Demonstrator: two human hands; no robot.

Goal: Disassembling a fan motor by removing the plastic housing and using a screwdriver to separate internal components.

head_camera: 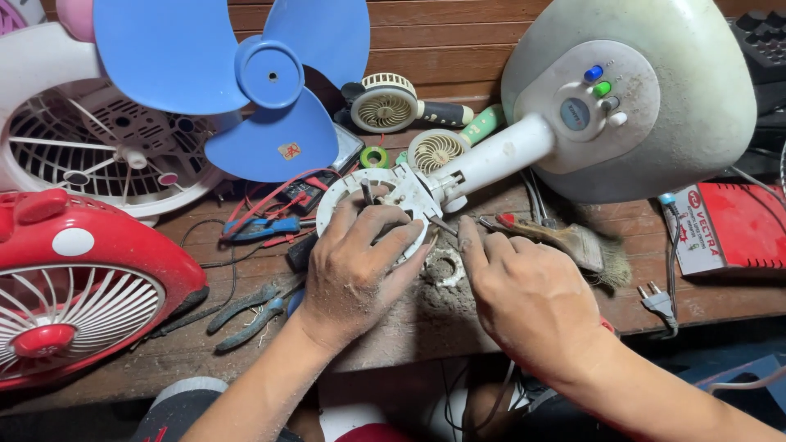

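The white motor housing [385,200] lies on the wooden bench [426,319], joined to the white fan stand [630,106]. Our left hand [356,274] grips its near rim, fingers curled over it. Just right of the housing, our right hand [528,299] rests, fingers pressed together. Beyond the housing sits a blue fan blade [262,82].

Bright, even light from above; sharp mid-frame, edges maybe slightly stretched, soft shadows
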